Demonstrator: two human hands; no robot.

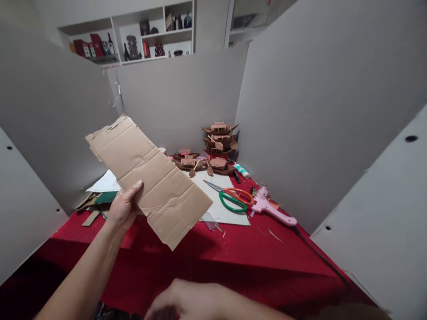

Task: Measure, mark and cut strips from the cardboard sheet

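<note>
A creased piece of brown cardboard (156, 178) is held up over the table, tilted, with a torn upper left end. My left hand (125, 204) grips its lower left edge, the thumb on the front face and the other fingers behind it. Low in the view, in front of the table edge, my right hand (187, 300) is blurred, its fingers partly cut off by the frame's bottom. Scissors (233, 198) with orange and green handles lie partly spread on a white sheet (222, 215), right of the cardboard.
A pink glue gun (271, 211) with a dark cord lies on the red tablecloth (213, 246). Small brown model boats (219, 140) are stacked at the back. Papers and scraps (100, 198) lie at the left. Grey panels (176, 98) enclose the table on three sides.
</note>
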